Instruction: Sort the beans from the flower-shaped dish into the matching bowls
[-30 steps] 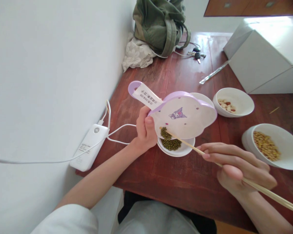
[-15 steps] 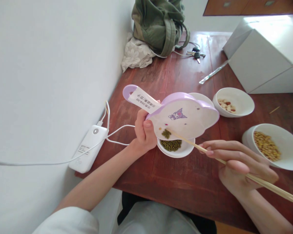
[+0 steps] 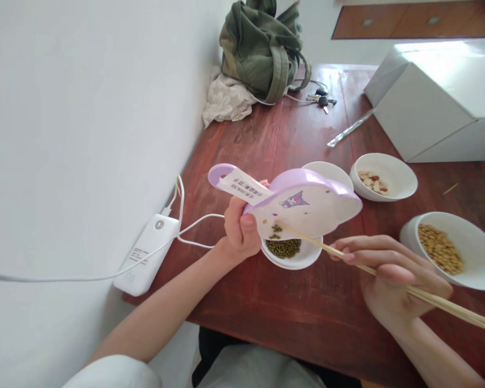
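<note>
My left hand (image 3: 242, 229) grips a purple-and-white cloud-shaped plate (image 3: 319, 215) near its labelled handle. The plate is tilted, its lower edge over a white bowl (image 3: 311, 257) of green mung beans (image 3: 283, 248). A few mung beans (image 3: 275, 231) lie on the plate near that edge. In my right hand (image 3: 392, 269) are wooden chopsticks (image 3: 323, 246), closed fingers around them. Their tips reach the plate beside those beans. Another white bowl (image 3: 327, 171) is partly hidden behind the plate.
At right stand a bowl (image 3: 479, 253) of yellow soybeans and a bowl (image 3: 400, 180) of nuts. Beyond are a large white box (image 3: 420, 113), keys (image 3: 322, 100) and a green bag (image 3: 258, 54). A white power bank (image 3: 145, 253) with cables lies left, by the wall.
The plate has tipped more steeply, its handle turned lower in view. Fewer mung beans remain on it, and the small pile has split up. The whole scene has shifted slightly down.
</note>
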`<state>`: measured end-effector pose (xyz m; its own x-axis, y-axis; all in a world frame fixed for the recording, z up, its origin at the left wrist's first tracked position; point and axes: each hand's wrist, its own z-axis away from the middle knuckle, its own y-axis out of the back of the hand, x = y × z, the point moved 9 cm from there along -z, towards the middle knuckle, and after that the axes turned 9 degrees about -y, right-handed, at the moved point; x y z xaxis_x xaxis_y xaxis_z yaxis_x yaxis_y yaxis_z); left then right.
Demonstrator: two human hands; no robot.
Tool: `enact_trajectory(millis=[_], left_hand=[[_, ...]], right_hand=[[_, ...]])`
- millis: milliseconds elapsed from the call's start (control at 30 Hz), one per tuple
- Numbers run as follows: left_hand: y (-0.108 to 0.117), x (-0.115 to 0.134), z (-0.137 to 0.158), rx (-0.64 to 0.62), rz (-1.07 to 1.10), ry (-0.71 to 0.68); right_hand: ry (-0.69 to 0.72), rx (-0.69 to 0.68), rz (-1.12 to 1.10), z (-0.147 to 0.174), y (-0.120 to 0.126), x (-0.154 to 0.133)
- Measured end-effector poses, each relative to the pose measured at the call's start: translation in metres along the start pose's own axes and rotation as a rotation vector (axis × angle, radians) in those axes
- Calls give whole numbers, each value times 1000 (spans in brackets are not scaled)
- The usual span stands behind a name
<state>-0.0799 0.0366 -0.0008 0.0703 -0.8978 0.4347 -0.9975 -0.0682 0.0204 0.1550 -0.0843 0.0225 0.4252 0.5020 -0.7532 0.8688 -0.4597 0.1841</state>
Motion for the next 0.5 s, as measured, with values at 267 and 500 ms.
enact_trajectory(millis=[267, 500], left_hand=[[-1, 0, 3, -9, 81, -76], [-1, -1, 3, 3, 84, -8]], right_hand=[[-106, 31, -95, 3, 3, 8], [-89, 41, -102, 2, 1, 11]])
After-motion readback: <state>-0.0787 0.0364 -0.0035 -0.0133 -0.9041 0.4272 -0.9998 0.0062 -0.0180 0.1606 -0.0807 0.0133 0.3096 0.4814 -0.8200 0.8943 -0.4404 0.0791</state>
